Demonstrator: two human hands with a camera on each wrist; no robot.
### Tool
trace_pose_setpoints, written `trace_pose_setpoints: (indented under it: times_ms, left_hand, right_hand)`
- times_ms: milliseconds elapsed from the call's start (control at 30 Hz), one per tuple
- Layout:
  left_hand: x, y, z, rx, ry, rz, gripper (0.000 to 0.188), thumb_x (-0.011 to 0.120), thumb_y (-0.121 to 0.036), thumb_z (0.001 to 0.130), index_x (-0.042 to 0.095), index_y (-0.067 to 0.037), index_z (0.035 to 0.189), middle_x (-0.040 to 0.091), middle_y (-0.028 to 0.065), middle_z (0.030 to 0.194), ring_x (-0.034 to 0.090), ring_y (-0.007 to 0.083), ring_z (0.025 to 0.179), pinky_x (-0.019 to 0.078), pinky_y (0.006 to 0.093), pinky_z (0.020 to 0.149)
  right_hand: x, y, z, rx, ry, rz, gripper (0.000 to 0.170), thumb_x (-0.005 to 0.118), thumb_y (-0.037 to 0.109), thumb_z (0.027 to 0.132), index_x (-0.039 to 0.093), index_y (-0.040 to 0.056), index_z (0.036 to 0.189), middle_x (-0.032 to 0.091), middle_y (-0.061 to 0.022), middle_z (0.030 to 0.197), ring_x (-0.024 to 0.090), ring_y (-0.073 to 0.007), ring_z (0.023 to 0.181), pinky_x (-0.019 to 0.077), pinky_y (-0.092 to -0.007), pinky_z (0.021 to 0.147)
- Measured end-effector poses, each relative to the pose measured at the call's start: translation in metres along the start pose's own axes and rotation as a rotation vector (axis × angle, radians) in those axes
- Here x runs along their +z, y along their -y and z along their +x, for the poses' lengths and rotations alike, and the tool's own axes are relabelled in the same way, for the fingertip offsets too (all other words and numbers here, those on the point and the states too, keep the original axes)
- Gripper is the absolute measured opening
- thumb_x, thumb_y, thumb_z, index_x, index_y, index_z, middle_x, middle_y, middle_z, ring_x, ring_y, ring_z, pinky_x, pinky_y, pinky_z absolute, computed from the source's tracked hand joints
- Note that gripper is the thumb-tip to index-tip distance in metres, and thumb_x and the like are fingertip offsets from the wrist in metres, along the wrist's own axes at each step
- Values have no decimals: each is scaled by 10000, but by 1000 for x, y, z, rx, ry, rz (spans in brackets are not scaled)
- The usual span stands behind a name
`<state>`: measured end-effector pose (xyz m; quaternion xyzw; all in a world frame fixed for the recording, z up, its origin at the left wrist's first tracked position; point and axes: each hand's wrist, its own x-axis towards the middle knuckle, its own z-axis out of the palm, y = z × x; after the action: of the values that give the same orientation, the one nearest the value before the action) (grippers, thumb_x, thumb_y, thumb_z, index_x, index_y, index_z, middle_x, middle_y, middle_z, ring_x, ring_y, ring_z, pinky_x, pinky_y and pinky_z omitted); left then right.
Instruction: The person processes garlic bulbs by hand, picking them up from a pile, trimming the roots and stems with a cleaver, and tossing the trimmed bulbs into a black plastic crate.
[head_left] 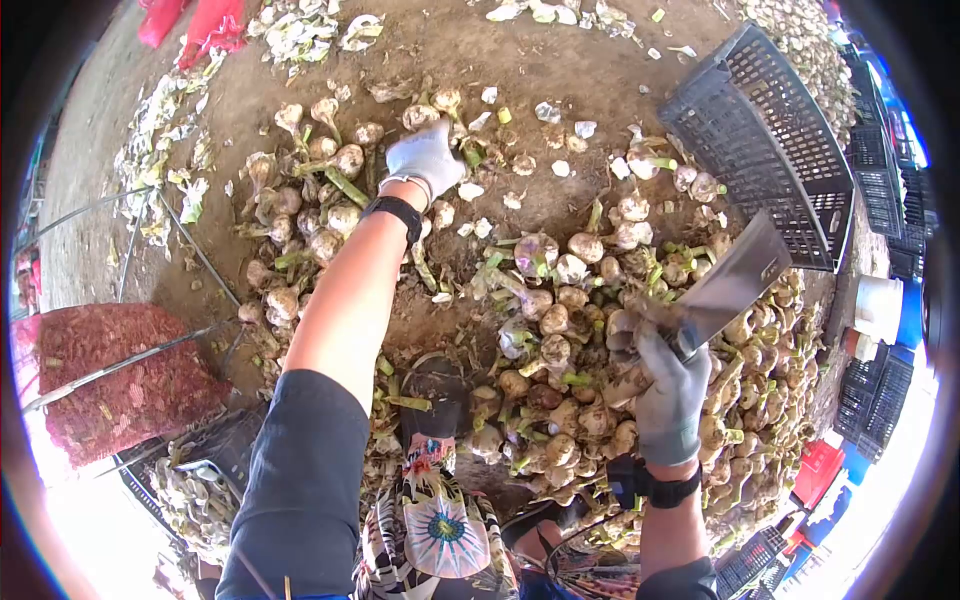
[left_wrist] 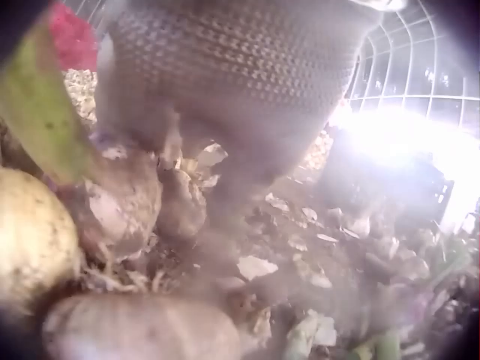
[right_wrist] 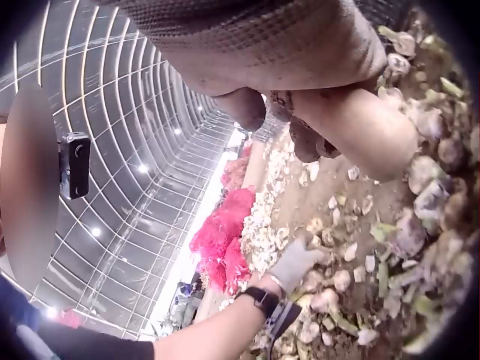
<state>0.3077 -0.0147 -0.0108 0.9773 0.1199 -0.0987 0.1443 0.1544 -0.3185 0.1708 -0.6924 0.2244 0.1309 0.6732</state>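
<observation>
My left hand, in a pale glove, reaches to the far garlic heap, its fingers right at a garlic bulb. Its fingertips are mostly hidden, so I cannot tell whether they grip the bulb. The left wrist view has the knitted glove close over dirty bulbs, with a green stem beside them. My gloved right hand grips a broad-bladed cleaver above the near heap of garlic. The blade points up and right, slightly blurred. Several bulbs still carry cut stems.
Black plastic crates stand at the right, one tilted. A full red mesh sack lies at the left, near a thin metal frame. Peeled skins litter the soil. Pink sacks lie farther off.
</observation>
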Motion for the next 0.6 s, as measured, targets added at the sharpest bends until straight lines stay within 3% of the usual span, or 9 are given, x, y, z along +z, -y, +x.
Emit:
trace_pose_setpoints:
  times_ms: [67, 300, 433, 500, 567, 600]
  left_hand:
    - [0, 1, 6, -52, 177, 23, 600, 676, -333, 772, 529, -135, 1319, 659, 151, 1243, 646, 333, 1131, 511, 472, 925]
    - [4, 10, -15, 64, 185, 118, 457, 688, -419, 768, 670, -162, 1146, 694, 108, 1113, 664, 307, 1074, 510, 420, 915]
    - [14, -2, -12, -28, 45, 139, 382, 690, -445, 777, 712, -184, 1056, 685, 96, 1138, 653, 324, 1077, 495, 468, 905]
    - [16, -11, -12, 58, -36, 208, 369, 685, -429, 797, 708, -181, 1070, 685, 101, 1106, 655, 320, 1050, 490, 474, 875]
    - [15, -19, -21, 56, -107, 86, 307, 698, -387, 820, 704, -180, 1046, 687, 101, 1041, 661, 307, 993, 495, 449, 830]
    - [13, -22, -30, 137, -176, 30, 309, 714, -379, 818, 700, -169, 1045, 686, 105, 1028, 661, 303, 974, 497, 448, 825]
  right_hand:
    - [-5, -5, -2, 7, -12, 12, 421, 666, 148, 906, 594, -88, 1246, 709, -178, 1061, 690, -211, 882, 554, -351, 835]
    - [0, -13, -9, 48, -17, 74, 381, 665, 129, 898, 612, -81, 1212, 717, -164, 1048, 691, -205, 845, 549, -334, 803]
    - [2, -26, -3, 24, 18, -35, 350, 628, 159, 911, 625, -30, 1206, 709, -127, 1028, 683, -219, 845, 530, -339, 735]
    - [14, -24, -1, 45, -9, 65, 353, 644, 144, 898, 628, -32, 1204, 714, -126, 1033, 693, -216, 838, 532, -320, 721]
    - [13, -32, 10, 48, 18, 137, 376, 671, 128, 885, 626, -30, 1224, 718, -128, 1034, 698, -204, 827, 539, -309, 712]
    - [17, -27, 15, 50, 10, 115, 380, 693, 129, 891, 629, -20, 1235, 721, -125, 1032, 697, -191, 826, 546, -296, 704]
